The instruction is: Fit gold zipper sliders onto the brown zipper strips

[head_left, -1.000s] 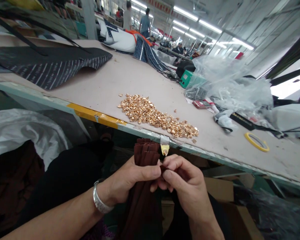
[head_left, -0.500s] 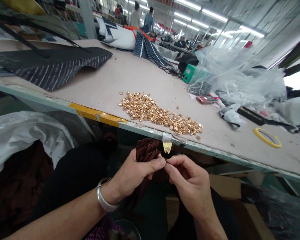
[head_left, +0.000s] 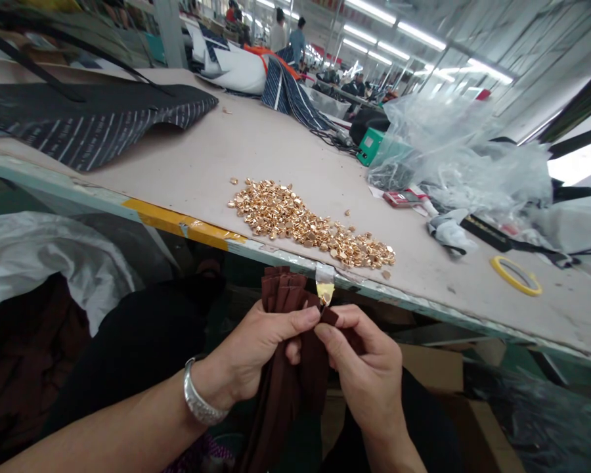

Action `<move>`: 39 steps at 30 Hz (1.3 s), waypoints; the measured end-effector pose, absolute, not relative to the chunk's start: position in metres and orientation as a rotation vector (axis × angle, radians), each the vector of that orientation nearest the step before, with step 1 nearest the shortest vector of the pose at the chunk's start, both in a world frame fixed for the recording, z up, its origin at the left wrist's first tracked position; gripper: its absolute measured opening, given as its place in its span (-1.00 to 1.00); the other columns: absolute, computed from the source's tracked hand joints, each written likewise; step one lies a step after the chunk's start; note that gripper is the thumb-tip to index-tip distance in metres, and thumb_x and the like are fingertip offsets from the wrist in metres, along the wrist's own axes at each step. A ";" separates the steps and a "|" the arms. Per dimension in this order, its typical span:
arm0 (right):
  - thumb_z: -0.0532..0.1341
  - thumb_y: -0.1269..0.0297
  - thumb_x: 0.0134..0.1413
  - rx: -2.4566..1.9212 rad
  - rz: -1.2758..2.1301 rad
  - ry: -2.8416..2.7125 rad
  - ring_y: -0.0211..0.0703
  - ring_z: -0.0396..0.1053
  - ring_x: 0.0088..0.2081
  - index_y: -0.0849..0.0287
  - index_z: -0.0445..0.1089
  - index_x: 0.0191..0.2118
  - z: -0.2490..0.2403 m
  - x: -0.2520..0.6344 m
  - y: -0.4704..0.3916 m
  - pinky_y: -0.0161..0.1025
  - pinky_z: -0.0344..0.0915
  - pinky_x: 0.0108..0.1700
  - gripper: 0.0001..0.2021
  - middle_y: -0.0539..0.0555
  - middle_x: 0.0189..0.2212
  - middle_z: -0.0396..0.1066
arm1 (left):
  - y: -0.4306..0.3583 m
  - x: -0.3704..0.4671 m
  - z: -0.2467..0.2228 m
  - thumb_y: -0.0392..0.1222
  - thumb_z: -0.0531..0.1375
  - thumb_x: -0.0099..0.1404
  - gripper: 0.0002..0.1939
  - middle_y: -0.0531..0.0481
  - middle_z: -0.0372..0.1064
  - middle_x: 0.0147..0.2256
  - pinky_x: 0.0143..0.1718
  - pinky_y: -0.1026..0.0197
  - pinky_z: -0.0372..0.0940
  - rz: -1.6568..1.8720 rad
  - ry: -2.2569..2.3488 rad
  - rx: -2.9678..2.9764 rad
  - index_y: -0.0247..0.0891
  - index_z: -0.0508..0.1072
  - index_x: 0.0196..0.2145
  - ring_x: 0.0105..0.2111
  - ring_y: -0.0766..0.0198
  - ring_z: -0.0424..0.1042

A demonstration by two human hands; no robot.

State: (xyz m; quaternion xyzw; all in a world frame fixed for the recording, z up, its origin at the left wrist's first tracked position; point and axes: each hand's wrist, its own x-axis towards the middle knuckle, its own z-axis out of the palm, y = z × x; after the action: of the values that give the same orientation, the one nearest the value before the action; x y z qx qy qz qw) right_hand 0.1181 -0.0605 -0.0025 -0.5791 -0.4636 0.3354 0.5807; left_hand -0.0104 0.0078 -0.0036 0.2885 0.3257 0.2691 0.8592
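My left hand [head_left: 261, 345] is closed around a bundle of dark brown fabric strips [head_left: 282, 292], whose long ends hang down below it. Between thumb and fingers, my right hand [head_left: 367, 361] pinches the end of one brown strip, close to my left thumb tip. Just above the fingertips, a piece of clear and yellow tape [head_left: 325, 286] hangs over the table edge, with a small gold-coloured bit at its lower tip. Beyond the hands, a heap of small shiny gold metal pieces [head_left: 295, 217] lies on the table.
The table [head_left: 187, 164] has yellow tape along its front edge. A black striped sheet [head_left: 123, 125] lies at left. On the right are a green box [head_left: 370, 146], clear plastic bags [head_left: 463, 157] and a yellow tape roll [head_left: 516, 274]. White cloth [head_left: 39, 256] hangs lower left.
Both hands have shifted slightly left in view. More of the brown bundle now shows, and a strip end has come into sight in my right fingers.
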 end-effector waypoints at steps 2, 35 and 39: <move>0.30 0.22 0.13 -1.272 0.966 -0.890 -0.49 0.07 -0.66 0.19 0.41 -0.42 -0.001 0.117 -0.059 -0.50 0.03 -0.65 -0.82 -0.11 -0.57 0.27 | 0.010 -0.011 -0.001 -0.09 0.37 0.05 -0.73 0.18 0.15 -0.72 -0.63 0.42 0.07 0.555 0.653 0.579 -0.31 0.40 -0.55 -0.69 0.49 0.13; 0.34 0.26 -0.02 -0.951 1.430 -0.366 -0.57 -0.15 -0.79 0.15 0.14 -0.49 0.000 0.114 -0.048 -0.56 0.06 -0.79 -0.69 -0.16 -0.64 0.28 | 0.025 -0.007 0.013 -0.16 0.29 -0.01 -0.77 0.13 0.16 -0.76 -0.68 0.41 0.00 0.509 0.757 0.770 -0.32 0.37 -0.67 -0.74 0.50 0.08; 0.33 0.26 -0.01 -0.951 1.431 -0.372 -0.57 -0.16 -0.78 0.16 0.15 -0.50 0.001 0.114 -0.046 -0.56 0.07 -0.80 -0.70 -0.16 -0.64 0.28 | 0.027 -0.004 0.011 -0.19 0.29 0.00 -0.81 0.06 0.30 -0.68 -0.69 0.42 0.00 0.514 0.719 0.754 -0.33 0.40 -0.62 -0.73 0.51 0.09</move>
State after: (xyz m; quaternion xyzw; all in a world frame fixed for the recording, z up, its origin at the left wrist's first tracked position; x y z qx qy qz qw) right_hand 0.1142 -0.0463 0.0006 -0.4166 -0.1629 0.6268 0.6380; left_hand -0.0044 0.0265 0.0108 0.3560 0.3397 0.2430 0.8360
